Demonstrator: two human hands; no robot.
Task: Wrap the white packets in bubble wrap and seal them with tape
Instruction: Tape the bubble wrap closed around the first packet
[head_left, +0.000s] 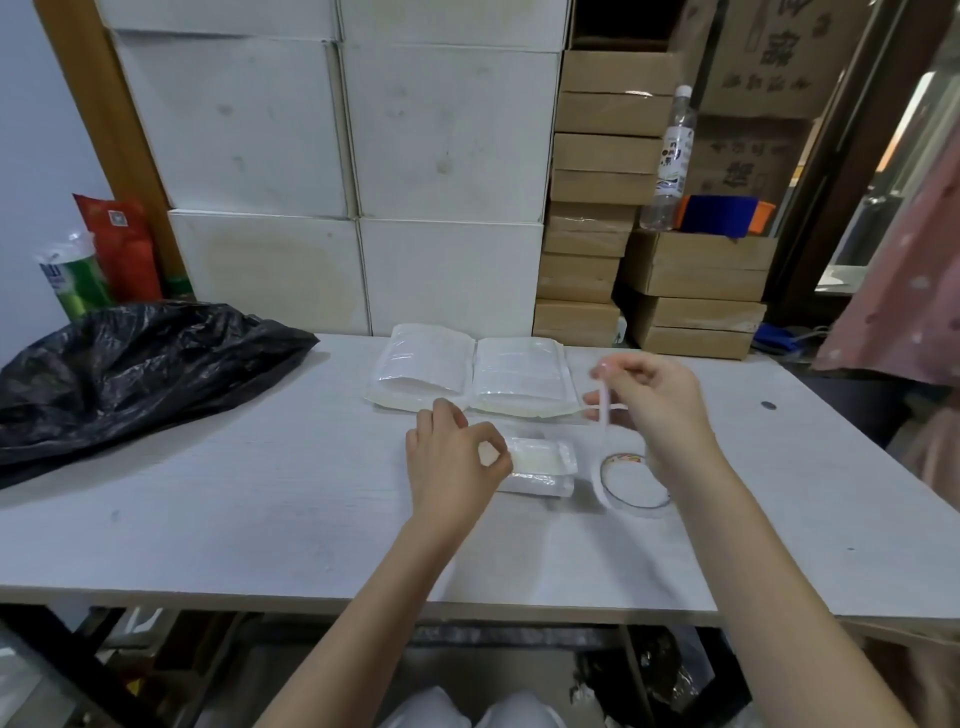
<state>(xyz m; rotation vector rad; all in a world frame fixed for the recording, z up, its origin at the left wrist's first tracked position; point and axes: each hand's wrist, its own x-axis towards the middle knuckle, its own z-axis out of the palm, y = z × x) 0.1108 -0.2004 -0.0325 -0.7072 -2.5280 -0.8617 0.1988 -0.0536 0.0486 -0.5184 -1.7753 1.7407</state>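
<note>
Right hand (660, 410), blurred tape strip (602, 410)

Bare forearms, white trousers (467, 712)

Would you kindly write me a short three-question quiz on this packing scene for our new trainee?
1. True or false: the tape roll lies flat on the table.
2. What does the left hand touch? A) the black bag B) the wrapped packet C) the bottle
3. Fill in: the right hand pinches a strip of ____.

Key: 1 true; 2 B; 3 tape, as far as the blur allows.
</note>
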